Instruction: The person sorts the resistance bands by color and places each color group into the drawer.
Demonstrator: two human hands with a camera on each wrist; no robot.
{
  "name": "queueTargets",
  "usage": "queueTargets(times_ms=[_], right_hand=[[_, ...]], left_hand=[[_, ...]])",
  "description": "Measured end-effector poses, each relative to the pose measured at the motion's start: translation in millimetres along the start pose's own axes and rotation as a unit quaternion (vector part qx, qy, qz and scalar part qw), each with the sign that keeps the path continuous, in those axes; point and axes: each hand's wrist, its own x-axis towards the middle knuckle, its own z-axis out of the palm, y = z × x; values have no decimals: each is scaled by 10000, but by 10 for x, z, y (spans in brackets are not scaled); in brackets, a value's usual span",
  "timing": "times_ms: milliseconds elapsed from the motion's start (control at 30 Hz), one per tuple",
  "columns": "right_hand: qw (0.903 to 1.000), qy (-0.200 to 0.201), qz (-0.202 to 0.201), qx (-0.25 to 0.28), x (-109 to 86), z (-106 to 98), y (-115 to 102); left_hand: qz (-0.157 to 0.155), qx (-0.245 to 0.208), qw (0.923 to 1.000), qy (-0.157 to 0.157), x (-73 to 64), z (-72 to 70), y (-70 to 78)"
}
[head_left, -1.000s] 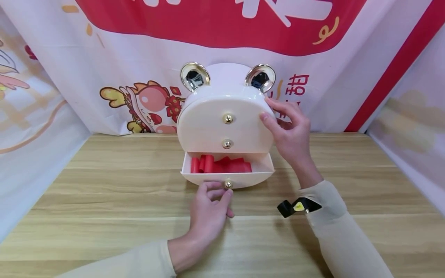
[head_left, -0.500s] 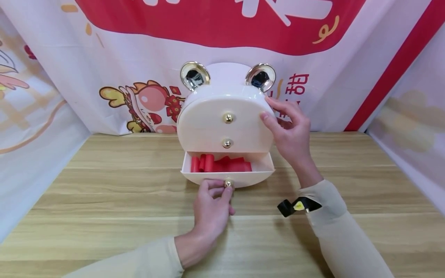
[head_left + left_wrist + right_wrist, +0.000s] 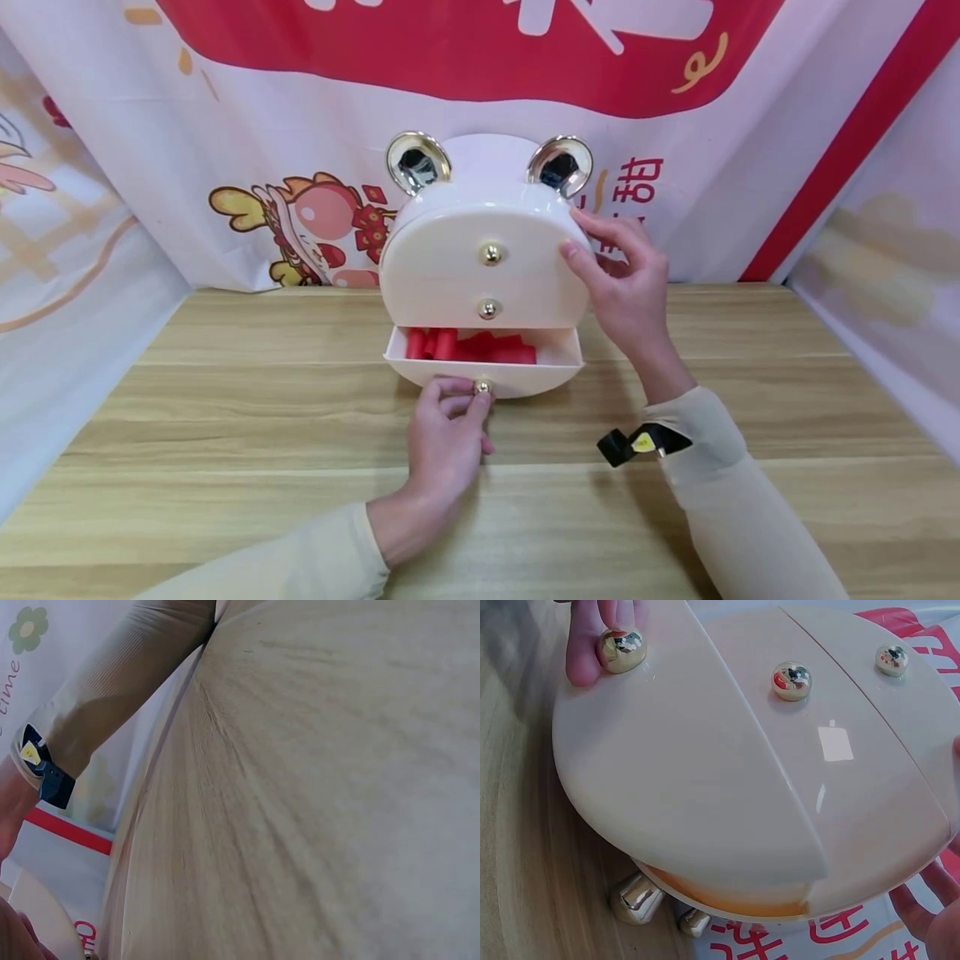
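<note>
A white, round-fronted drawer box (image 3: 442,287) with two gold-rimmed frog eyes stands upright on the table. Its bottom drawer (image 3: 536,382) is pulled part way out, and rolled red strips (image 3: 495,347) lie inside. My left hand (image 3: 444,446) pinches the gold drawer knob (image 3: 482,387) between thumb and fingers; the right wrist view shows these fingertips (image 3: 583,664) at the knob too. My right hand (image 3: 633,287) grips the box's upper right side, thumb on the front and fingers round the edge. The two upper drawers are closed flush.
A wood-grain table (image 3: 225,417) carries the box. Behind it hangs a white and red printed cloth (image 3: 315,125), with more cloth at both sides. Gold feet (image 3: 637,898) hold the box off the table. A black wrist camera (image 3: 630,447) is strapped to the right sleeve.
The bottom drawer has slid slightly inward, with my left hand moving toward the box on its knob. My right hand keeps its grip on the box's side.
</note>
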Motion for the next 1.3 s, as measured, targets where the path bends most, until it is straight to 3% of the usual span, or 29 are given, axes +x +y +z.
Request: queueTargets(times_ms=[667, 1000, 1300], right_hand=[[10000, -10, 78, -24, 9, -1, -1], [9999, -19, 109, -23, 5, -13, -3], [9999, -47, 101, -31, 7, -23, -4]], left_hand=[[86, 130, 9998, 110, 181, 77, 53], [90, 445, 9988, 206, 236, 125, 69], [197, 360, 9989, 228, 290, 138, 76]])
